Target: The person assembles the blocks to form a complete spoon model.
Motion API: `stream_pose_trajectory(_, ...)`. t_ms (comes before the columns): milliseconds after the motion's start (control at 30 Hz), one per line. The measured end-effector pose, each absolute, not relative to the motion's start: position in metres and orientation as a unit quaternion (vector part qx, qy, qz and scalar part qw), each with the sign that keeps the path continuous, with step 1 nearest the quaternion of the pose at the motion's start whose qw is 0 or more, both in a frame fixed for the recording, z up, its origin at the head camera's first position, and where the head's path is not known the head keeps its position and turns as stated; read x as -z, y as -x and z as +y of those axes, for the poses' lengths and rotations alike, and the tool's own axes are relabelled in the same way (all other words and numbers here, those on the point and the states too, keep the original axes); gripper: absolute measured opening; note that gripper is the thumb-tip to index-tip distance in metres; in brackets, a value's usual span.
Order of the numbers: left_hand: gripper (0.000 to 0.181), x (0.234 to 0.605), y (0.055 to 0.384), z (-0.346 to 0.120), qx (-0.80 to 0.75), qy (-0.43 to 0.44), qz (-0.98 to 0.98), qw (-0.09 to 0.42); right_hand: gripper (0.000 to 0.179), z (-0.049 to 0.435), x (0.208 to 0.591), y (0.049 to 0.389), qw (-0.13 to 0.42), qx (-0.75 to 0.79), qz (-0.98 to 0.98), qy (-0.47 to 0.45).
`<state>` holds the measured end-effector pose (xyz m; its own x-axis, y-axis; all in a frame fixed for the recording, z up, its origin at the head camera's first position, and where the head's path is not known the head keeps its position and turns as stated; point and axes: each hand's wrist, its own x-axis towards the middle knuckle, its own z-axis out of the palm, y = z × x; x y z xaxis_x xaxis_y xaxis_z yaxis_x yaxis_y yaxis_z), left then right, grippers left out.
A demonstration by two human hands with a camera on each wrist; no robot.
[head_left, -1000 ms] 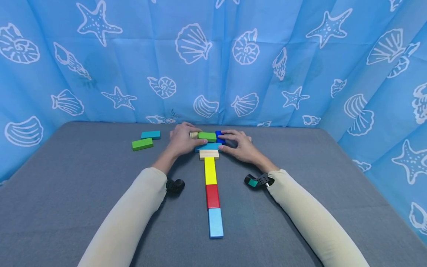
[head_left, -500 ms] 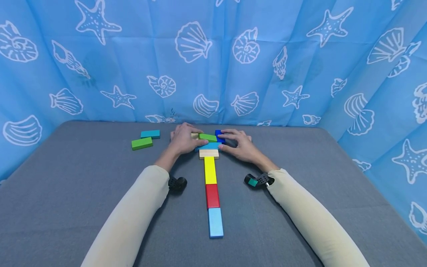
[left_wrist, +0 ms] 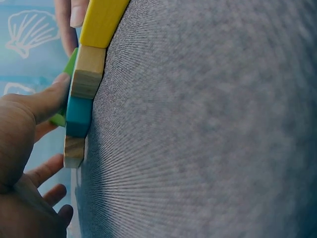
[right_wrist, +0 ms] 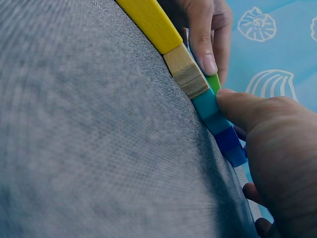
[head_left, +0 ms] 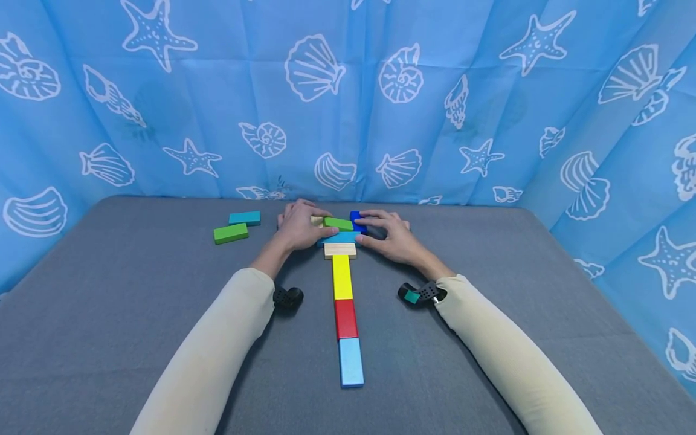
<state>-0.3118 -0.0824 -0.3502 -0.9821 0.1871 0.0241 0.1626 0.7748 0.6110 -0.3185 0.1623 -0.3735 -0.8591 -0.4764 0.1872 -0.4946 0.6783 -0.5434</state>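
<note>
My left hand [head_left: 298,226] has its thumb against the near side of a green wooden block [head_left: 338,224], index finger behind it. In the left wrist view that green block [left_wrist: 72,63] stands out beyond the row. A plain wood block [head_left: 317,222] lies partly hidden under the left fingers. My right hand [head_left: 393,237] curls round a dark blue block [head_left: 359,222], index finger over it, thumb tip by the right end of a teal block [head_left: 341,238]. The teal block lies crosswise in front of the green one, with another plain wood block [head_left: 339,251] on its near side.
From the crosswise blocks, a yellow block [head_left: 342,278], a red block [head_left: 346,319] and a light blue block [head_left: 351,362] run toward me in a line. A loose teal block [head_left: 244,218] and green block [head_left: 231,233] lie back left on the grey cloth [head_left: 136,290]. A blue curtain [head_left: 348,121] hangs behind.
The green block between the hands has turned slightly, its right end now a little nearer me. My left wrist has shifted slightly; the right hand looks still.
</note>
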Motion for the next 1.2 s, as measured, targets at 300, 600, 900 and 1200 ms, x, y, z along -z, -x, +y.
stream_pose_trajectory(300, 0.045, 0.3529, 0.3143, -0.0852, -0.331, -0.092, 0.939, 0.025, 0.051, 0.1627, 0.3750, 0.3196, 0.016, -0.305, -0.913, -0.268)
stream_pose_trajectory(600, 0.046, 0.3528, 0.3129, -0.0858, -0.343, -0.086, 0.935, 0.028, 0.051, 0.1630, 0.3742, 0.3190, 0.022, -0.307, -0.912, -0.273)
stream_pose_trajectory(900, 0.046, 0.3550, 0.3135, -0.0861, -0.336, -0.087, 0.937, 0.033, 0.051, 0.1629, 0.3748, 0.3190, 0.018, -0.304, -0.914, -0.268)
stream_pose_trajectory(1200, 0.048, 0.3546, 0.3133, -0.0862, -0.329, -0.085, 0.940, 0.042, 0.050, 0.1623, 0.3749, 0.3191, 0.020, -0.309, -0.912, -0.270)
